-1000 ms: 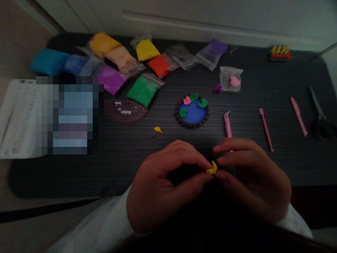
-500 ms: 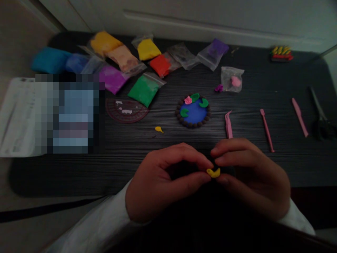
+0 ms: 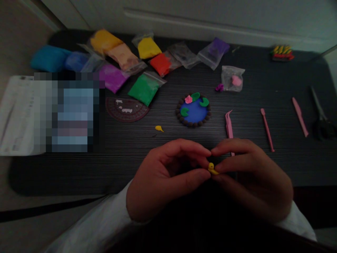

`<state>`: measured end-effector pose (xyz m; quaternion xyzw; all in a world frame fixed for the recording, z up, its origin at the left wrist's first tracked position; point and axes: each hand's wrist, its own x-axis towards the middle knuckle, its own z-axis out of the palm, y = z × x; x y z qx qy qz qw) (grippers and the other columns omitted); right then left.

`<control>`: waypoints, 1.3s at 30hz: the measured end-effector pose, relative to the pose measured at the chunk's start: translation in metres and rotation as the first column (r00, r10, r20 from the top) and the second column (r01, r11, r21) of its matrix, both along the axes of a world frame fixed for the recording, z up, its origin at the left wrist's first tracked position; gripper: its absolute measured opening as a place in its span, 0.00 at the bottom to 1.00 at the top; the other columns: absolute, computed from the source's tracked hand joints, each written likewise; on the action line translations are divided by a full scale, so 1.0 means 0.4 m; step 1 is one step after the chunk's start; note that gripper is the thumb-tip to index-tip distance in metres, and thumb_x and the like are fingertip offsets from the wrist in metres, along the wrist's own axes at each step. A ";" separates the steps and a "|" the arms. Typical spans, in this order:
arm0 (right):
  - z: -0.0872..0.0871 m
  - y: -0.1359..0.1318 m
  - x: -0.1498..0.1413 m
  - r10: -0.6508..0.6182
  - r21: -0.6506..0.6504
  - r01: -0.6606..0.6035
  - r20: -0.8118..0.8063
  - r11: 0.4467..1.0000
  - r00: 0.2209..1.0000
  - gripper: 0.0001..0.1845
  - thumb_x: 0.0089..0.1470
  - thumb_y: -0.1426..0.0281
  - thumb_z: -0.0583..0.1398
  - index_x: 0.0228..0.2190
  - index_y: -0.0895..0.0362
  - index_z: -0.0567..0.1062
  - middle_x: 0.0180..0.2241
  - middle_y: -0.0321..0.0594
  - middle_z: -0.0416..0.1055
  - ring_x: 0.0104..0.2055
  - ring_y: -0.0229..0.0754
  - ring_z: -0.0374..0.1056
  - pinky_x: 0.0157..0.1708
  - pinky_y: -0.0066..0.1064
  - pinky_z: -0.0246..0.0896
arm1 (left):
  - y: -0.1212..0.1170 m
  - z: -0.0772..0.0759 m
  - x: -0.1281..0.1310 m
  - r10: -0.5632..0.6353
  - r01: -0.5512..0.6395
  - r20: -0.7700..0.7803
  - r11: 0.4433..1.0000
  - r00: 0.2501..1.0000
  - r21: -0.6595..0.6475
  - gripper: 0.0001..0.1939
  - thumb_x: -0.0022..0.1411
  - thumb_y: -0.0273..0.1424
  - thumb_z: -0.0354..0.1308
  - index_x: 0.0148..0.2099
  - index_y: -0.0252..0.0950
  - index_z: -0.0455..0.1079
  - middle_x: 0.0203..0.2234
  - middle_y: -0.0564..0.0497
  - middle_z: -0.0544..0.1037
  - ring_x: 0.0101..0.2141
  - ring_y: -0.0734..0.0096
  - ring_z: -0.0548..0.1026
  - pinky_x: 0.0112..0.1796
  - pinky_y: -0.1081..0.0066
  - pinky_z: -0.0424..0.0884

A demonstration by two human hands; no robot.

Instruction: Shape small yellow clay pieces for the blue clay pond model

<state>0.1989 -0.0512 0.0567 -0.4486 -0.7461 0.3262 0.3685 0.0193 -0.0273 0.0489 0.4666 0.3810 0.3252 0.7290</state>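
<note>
A tiny yellow clay duck [image 3: 211, 168] with a dark eye dot sits between my fingertips above the table's front edge. My left hand [image 3: 170, 177] has its thumb and fingers closed on the duck's left side. From the other side, my right hand [image 3: 254, 175] pinches it between thumb and fingers. Beyond my hands lies a blue clay pond [image 3: 196, 112], ringed with dark brown balls and bearing green lily pads and a pink flower. A loose yellow clay piece [image 3: 159, 128] with a thin tail rests left of the pond. Pink tweezers [image 3: 229, 124] lie partly behind my right hand.
Bags of coloured clay, including a green one [image 3: 144, 89], spread across the back left. A protractor [image 3: 126, 112] holds white bits. On the right lie a pink stick tool [image 3: 267, 130], a pink knife [image 3: 300, 116] and scissors [image 3: 321, 119]. A blurred-out screen [image 3: 75, 116] stands left.
The duck has been turned between my fingers, so its head now points up with the eye toward me. Both hands have shifted only slightly; the fingertips have drawn closer together.
</note>
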 end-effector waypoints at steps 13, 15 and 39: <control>-0.018 0.003 -0.006 -0.020 -0.001 0.020 0.009 1.000 1.000 0.12 0.40 0.78 0.62 0.32 0.57 0.69 0.37 0.40 0.67 0.39 0.37 0.65 0.38 0.27 0.63 | -0.004 -0.009 0.005 0.042 -0.038 -0.074 0.998 0.996 0.058 0.10 0.50 0.22 0.57 0.35 0.39 0.70 0.29 0.55 0.76 0.31 0.77 0.74 0.32 0.79 0.71; -0.017 0.005 -0.007 -0.031 0.019 0.030 0.034 0.999 0.999 0.11 0.41 0.77 0.62 0.31 0.58 0.69 0.37 0.40 0.67 0.39 0.37 0.66 0.37 0.28 0.64 | -0.006 -0.007 0.003 0.077 -0.053 -0.148 0.985 0.986 0.162 0.11 0.50 0.22 0.57 0.36 0.39 0.69 0.31 0.55 0.75 0.32 0.77 0.73 0.34 0.79 0.70; -0.029 0.010 -0.010 -0.053 0.120 0.033 0.170 0.992 0.984 0.09 0.43 0.75 0.61 0.30 0.57 0.69 0.36 0.41 0.69 0.38 0.38 0.66 0.37 0.31 0.64 | 0.002 -0.009 -0.015 0.170 0.057 -0.397 0.864 0.902 0.500 0.08 0.51 0.22 0.56 0.34 0.39 0.70 0.31 0.55 0.74 0.36 0.75 0.71 0.39 0.74 0.66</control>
